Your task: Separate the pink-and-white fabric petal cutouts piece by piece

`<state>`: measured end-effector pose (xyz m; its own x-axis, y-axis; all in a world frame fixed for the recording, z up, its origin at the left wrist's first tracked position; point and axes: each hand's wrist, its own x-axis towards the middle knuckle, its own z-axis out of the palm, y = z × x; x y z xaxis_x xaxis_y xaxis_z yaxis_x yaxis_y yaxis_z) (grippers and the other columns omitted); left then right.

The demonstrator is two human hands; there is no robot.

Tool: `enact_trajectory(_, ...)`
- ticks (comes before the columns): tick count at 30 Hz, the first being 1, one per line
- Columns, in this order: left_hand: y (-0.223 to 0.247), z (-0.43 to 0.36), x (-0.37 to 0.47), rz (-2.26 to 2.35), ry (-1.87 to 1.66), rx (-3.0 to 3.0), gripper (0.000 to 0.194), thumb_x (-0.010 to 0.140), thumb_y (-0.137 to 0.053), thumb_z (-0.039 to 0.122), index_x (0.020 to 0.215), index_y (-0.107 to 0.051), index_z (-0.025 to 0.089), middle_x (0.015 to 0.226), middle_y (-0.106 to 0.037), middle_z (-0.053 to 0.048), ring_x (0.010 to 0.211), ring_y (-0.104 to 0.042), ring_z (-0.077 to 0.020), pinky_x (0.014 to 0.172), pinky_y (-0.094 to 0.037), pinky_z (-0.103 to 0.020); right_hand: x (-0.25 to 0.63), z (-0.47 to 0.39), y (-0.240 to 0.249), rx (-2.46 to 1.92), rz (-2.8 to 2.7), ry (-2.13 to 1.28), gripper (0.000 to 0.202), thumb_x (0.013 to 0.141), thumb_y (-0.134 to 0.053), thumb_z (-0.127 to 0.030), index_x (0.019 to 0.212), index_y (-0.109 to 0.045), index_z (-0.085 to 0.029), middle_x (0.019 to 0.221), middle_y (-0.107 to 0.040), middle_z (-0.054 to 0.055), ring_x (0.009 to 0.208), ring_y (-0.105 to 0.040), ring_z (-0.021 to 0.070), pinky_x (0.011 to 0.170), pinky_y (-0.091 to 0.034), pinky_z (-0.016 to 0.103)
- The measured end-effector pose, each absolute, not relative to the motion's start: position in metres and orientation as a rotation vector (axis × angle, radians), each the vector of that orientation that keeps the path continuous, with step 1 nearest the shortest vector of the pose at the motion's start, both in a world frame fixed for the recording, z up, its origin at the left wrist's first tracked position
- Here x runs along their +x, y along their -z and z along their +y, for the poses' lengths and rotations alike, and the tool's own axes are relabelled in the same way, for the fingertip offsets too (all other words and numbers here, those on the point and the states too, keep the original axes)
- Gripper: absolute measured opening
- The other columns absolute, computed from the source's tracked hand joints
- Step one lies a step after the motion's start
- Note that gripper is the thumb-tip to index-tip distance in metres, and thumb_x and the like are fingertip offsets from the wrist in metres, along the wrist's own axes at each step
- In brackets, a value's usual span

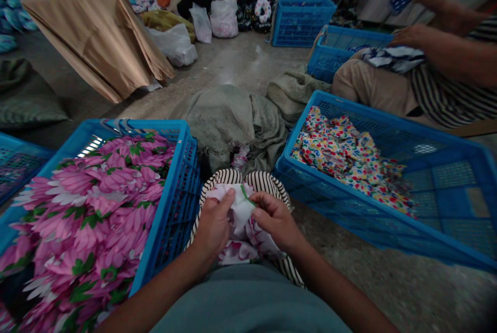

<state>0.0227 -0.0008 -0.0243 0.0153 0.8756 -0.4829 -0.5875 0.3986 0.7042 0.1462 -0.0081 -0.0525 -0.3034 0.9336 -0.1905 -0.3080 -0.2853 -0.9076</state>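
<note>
Over my lap, a white and pink fabric piece [241, 219] is spread between my two hands. My left hand [217, 219] is closed on its left side, thumb pressed on top of the cloth. Thumb and fingers of my right hand [274, 216] pinch the right side, close to a thin green strip [245, 193] on the white cloth. Whether the strip is stitched to the cloth or loose, I cannot tell. Striped fabric [221, 175] covers my legs beneath the work.
To the left, a blue crate [186, 139] holds pink petal-shaped pieces [104, 198]. At right, another blue crate [373, 229] contains colourful printed cloth [345, 157]. A grey-green sack [229, 115] lies ahead. A co-worker in stripes [446, 79] sits at right, handling blue-and-white cloth.
</note>
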Motion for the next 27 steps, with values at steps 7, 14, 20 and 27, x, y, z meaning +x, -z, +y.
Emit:
enact_trajectory(7,0.027,0.0,0.005,1.182,-1.255,0.586,0.021,0.071,-0.06,0.023,0.089,-0.051,0.017,0.079,-0.06,0.0,0.075,-0.058,-0.0133,0.069,-0.044,-0.024,0.155,0.001,0.053,-1.069,-0.857,-1.652,0.023,0.074,-0.058,-0.034,0.064,-0.045,-0.017,0.046,-0.03,-0.01,0.037,-0.02,0.0042,0.036,-0.014,0.018)
enact_trajectory(14,0.02,-0.005,-0.002,1.104,-0.975,1.008,0.039,0.064,-0.068,0.025,0.1,-0.056,0.016,0.101,-0.06,-0.008,0.095,-0.055,-0.019,0.086,-0.039,-0.03,0.157,0.001,0.036,-1.133,-1.254,-1.491,0.016,0.076,-0.053,-0.028,0.065,-0.051,-0.017,0.055,-0.042,-0.004,0.049,-0.038,0.0088,0.048,-0.032,0.021)
enact_trajectory(20,0.022,-0.008,0.019,0.931,-0.943,0.361,0.029,0.069,-0.063,0.024,0.096,-0.059,0.013,0.081,-0.067,-0.006,0.07,-0.062,-0.0158,0.065,-0.047,-0.025,0.154,-0.003,0.044,-1.001,-1.227,-1.541,0.01,0.079,-0.051,-0.026,0.078,-0.055,-0.017,0.069,-0.056,0.0,0.055,-0.045,0.0094,0.052,-0.036,0.021)
enact_trajectory(27,0.023,-0.006,0.018,0.943,-1.011,0.296,0.021,0.071,-0.062,0.022,0.09,-0.058,0.014,0.074,-0.067,-0.003,0.063,-0.062,-0.0133,0.063,-0.047,-0.024,0.168,-0.004,0.051,-1.177,-1.201,-1.298,0.014,0.078,-0.051,-0.031,0.076,-0.05,-0.018,0.06,-0.044,-0.004,0.05,-0.037,0.0091,0.046,-0.03,0.021)
